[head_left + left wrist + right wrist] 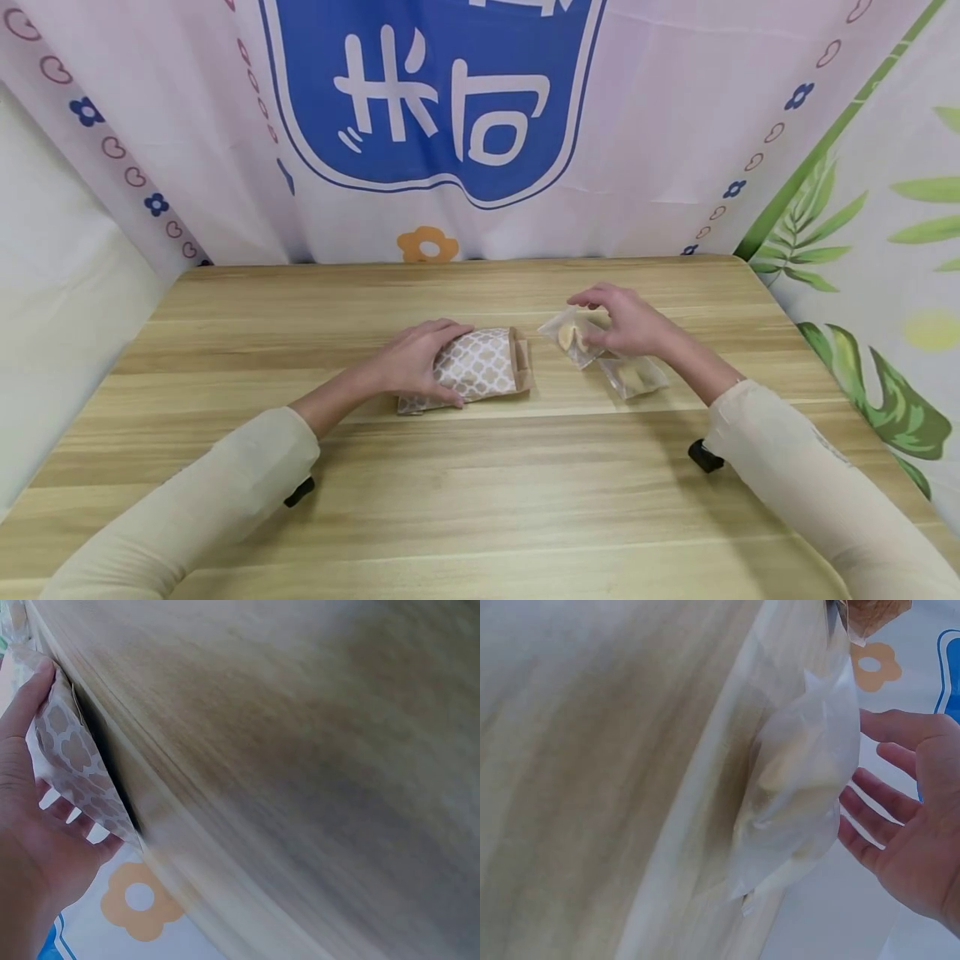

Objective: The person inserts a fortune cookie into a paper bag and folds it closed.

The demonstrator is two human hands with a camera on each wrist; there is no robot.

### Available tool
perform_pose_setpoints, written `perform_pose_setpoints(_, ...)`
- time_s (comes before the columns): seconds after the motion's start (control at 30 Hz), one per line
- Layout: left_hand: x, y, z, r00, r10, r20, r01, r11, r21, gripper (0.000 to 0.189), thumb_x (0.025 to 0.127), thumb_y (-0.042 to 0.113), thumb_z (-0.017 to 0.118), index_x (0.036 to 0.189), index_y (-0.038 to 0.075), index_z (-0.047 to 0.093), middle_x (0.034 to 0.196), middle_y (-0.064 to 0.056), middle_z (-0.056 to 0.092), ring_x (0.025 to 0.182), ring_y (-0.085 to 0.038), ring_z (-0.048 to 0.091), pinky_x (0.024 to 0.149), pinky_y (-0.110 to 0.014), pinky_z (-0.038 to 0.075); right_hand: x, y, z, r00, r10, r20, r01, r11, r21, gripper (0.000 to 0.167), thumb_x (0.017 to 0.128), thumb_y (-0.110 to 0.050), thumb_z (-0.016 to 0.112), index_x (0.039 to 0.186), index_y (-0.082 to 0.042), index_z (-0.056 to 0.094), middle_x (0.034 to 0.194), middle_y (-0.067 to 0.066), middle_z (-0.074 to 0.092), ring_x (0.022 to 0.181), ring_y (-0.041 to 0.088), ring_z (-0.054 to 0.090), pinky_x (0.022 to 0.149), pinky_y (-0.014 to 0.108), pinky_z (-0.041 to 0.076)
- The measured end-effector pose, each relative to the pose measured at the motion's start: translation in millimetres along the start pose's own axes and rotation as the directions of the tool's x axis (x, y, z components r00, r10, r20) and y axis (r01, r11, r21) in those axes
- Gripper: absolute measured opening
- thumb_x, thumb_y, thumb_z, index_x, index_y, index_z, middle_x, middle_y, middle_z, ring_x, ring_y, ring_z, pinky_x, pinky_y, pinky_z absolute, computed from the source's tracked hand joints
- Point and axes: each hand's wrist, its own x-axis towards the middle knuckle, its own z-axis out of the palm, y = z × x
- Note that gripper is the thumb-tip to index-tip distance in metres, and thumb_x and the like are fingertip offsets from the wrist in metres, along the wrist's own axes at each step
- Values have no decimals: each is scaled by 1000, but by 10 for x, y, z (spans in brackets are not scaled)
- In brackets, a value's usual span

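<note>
On the wooden table lies a paper bag (483, 362) with a white lattice print, its folded brown mouth facing right. My left hand (415, 358) grips it from the left, thumb along the near edge and fingers over the far edge; the left wrist view shows the same hold on the printed bag (79, 761). To the right, a fortune cookie (567, 336) sits in a clear wrapper. My right hand (630, 322) hovers over that wrapper's right side, fingers spread and loosely bent in the right wrist view, fingertips right at the wrapped cookies (799, 780).
A second wrapped cookie (633, 377) lies just nearer to me, overlapping the first wrapper's corner. Behind the table (450, 500) hangs a printed curtain (637, 167) with a blue emblem. Leaf-patterned cloth (885, 350) borders the right side.
</note>
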Motion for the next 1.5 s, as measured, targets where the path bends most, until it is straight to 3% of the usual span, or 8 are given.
perform_pose_setpoints(0.23,10,8,-5,1000,5,5,-5,1000,-2,109,67,51,95,152,1,47,143,-17,58,128,-35,57,109,-55,47,65,24,-32,990,83,116,-81,996,-22,69,85,-4,80,147,1,52,125,24,68,127,44,58,109,63,42)
perform_pose_setpoints(0.5,9,-1,0,1000,6,5,-6,1000,-13,109,67,51,94,152,1,48,144,-17,57,130,-35,55,110,-54,46,99,74,-13,981,103,165,-109,994,29,70,84,-3,79,148,1,51,112,17,72,111,35,66,101,57,50)
perform_pose_setpoints(0.87,9,-7,4,1000,11,10,-11,1000,-14,109,67,52,94,152,1,47,144,-17,57,131,-35,55,110,-54,46,105,78,-27,981,115,154,-122,992,38,70,85,-5,83,146,5,50,108,14,73,107,35,67,102,57,49)
perform_pose_setpoints(1.1,4,-13,6,1000,11,8,-11,1000,-13,110,67,52,94,152,1,47,144,-18,56,130,-35,55,109,-55,46,126,89,-6,982,136,131,-146,987,70,60,83,-7,85,135,2,56,104,12,74,104,33,68,101,56,49)
perform_pose_setpoints(1.5,0,-32,19,1000,9,2,-9,1000,-1,110,67,54,94,152,2,48,143,-17,58,129,-34,55,109,-54,47,156,61,23,989,110,98,-119,989,89,57,81,-4,86,129,4,57,96,11,72,90,25,66,88,44,54)
